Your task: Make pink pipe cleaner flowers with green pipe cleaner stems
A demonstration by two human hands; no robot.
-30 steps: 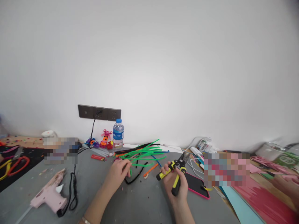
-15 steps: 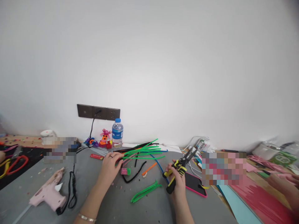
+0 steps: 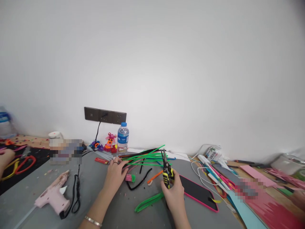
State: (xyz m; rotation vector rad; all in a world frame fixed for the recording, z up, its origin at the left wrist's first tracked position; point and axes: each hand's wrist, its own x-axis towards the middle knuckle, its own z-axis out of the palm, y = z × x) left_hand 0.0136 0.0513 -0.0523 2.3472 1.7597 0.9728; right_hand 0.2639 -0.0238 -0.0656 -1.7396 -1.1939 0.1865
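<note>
My left hand, wearing a ring and a bracelet, has its fingers closed over the left ends of a spread bundle of green pipe cleaners. My right hand grips pliers with yellow and black handles; their slim jaws point up at the bundle's right part, slightly parted. Below, folded green pipe cleaners lie on the grey mat. Between my hands are a bent black pipe cleaner, an orange piece and a small pink and green piece.
A pink glue gun with a black cord lies at left. A water bottle and small pipe-cleaner figures stand by the wall. A phone and coloured sheets lie at right. Other people's hands show at both edges.
My right hand has brought the pliers left and turned them upright, jaws now by the green pipe cleaners. My left hand stays on the bundle. The view has shifted slightly.
</note>
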